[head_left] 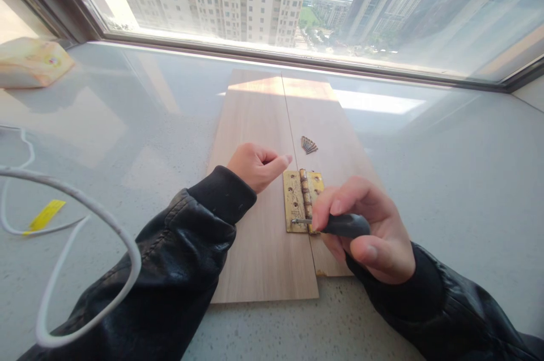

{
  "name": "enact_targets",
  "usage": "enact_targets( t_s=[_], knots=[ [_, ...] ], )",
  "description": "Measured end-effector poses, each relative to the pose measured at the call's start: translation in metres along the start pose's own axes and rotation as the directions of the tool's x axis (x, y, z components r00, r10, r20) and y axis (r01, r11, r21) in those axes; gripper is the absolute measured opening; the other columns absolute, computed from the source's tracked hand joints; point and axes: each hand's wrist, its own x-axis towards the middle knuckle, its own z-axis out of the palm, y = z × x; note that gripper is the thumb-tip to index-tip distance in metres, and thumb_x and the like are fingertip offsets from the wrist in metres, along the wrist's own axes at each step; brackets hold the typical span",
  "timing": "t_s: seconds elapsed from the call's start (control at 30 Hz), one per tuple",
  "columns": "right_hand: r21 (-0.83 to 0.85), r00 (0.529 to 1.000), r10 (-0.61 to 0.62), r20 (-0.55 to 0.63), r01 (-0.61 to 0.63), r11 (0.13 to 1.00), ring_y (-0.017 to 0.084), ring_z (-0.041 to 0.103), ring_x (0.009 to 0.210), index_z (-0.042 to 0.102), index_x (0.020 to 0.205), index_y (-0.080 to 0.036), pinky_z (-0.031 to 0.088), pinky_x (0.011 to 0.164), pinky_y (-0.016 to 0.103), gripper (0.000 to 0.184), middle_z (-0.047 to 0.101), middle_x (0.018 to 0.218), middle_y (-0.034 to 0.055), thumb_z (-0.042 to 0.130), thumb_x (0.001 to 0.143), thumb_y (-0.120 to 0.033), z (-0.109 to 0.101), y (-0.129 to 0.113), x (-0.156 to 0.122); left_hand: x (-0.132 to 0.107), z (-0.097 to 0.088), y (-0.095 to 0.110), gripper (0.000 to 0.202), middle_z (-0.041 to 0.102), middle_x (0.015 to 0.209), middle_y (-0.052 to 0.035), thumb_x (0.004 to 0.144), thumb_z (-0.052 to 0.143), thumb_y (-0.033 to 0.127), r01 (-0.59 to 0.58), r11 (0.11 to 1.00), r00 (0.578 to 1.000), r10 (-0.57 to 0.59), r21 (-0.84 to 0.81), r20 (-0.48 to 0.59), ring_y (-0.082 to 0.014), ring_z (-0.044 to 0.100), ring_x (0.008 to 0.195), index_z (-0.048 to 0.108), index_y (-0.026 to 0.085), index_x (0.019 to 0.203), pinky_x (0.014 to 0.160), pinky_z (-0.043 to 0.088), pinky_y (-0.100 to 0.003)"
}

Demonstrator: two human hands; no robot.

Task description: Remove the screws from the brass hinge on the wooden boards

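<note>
A brass butt hinge (296,202) lies unfolded across the seam between two pale wooden boards (255,259). In my right hand (378,230) is a screwdriver (346,225) with a dark handle. Its thin shaft points left over the hinge, the tip at the lowest hole of the left leaf; I cannot tell whether it touches. My left hand (259,167) is closed above the left board, thumb and finger together near the hinge's upper left corner. What it holds, if anything, is hidden. Several small screws (309,145) lie fanned out on the right board, beyond the hinge.
The boards rest on a speckled pale counter (161,123) below a window (238,4). A white cable (135,253) loops at the left, with a yellow tag (46,215) near it. A soft packet (34,62) sits at the far left.
</note>
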Motion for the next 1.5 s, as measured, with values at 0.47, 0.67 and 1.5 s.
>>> enact_targets(
  t_s=[0.47,0.67,1.5],
  knots=[
    [-0.044,1.0,-0.009,0.018,0.01,0.999,0.003,0.044,0.041,0.063,0.12,-0.033,0.03,0.035,0.018,0.031,0.063,0.091,0.0036,0.047,0.094,-0.04,-0.002,0.003,-0.006,-0.004,0.0,0.003,0.049,0.015,0.051,0.0059,0.08,0.053,0.039,0.0,1.0,0.999,-0.001,-0.008,-0.038,-0.0058,0.018,0.05,0.022,0.019,0.047,0.05,0.012,-0.027],
    [-0.13,0.997,-0.069,-0.037,0.063,0.989,0.008,0.051,0.056,0.066,0.113,-0.027,0.039,0.043,0.021,0.032,0.058,0.095,0.005,0.061,0.085,-0.042,0.003,0.004,-0.004,-0.004,0.0,0.004,0.048,0.016,0.051,0.0058,0.08,0.052,0.038,0.001,1.0,1.0,-0.001,-0.006,-0.008,-0.0056,0.018,0.049,0.022,0.019,0.047,0.05,0.012,-0.027],
    [-0.376,0.963,-0.187,-0.195,0.103,0.921,0.012,0.054,0.071,0.074,0.096,-0.026,0.043,0.051,0.023,0.023,0.057,0.089,0.0041,0.075,0.074,-0.032,0.006,-0.001,-0.005,-0.001,-0.002,0.001,0.048,0.016,0.051,0.0059,0.079,0.053,0.039,0.002,1.0,1.0,-0.002,-0.002,0.021,-0.0058,0.019,0.049,0.022,0.019,0.048,0.049,0.013,-0.026]
  ],
)
